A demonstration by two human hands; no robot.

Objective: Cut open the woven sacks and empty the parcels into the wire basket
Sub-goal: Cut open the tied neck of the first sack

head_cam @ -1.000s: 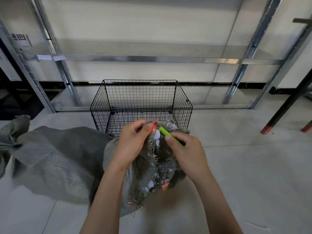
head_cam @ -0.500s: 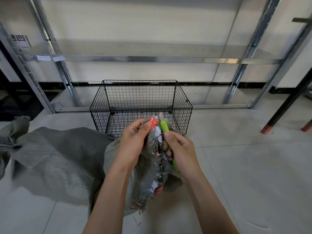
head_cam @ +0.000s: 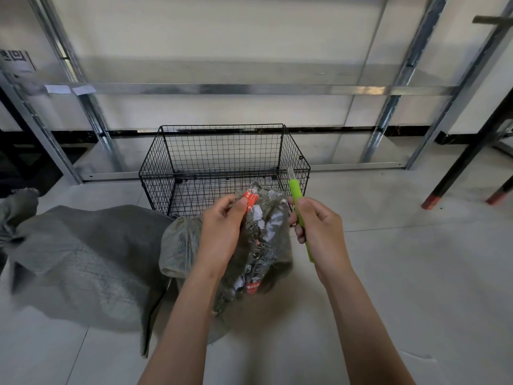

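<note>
The left hand [head_cam: 222, 232] grips the gathered neck of a grey woven sack [head_cam: 180, 240]. Its fingers are curled round the frayed weave and the thumb is pressed against an orange label [head_cam: 249, 196]. The right hand [head_cam: 319, 232] is closed round a green utility knife [head_cam: 297, 207] just beside the neck, with the blade tip raised above it. The sack stands on the floor directly in front of the black wire basket [head_cam: 155, 179]; no parcels show inside the basket. A second grey sack [head_cam: 77, 259] lies just beside the first, to its left.

Hazards:
- The left thumb sits near the probable cutting line, so a blade slipping through loose weave could reach it.
- A deep stroke could slit the parcels inside.
- Frayed strands could snag the blade and jerk it.

Surroundings: a pale tiled floor [head_cam: 388, 273]. A galvanised steel shelf frame [head_cam: 249, 88] stands behind the basket against a light wall. Dark table legs [head_cam: 458, 173] stand at the right.
</note>
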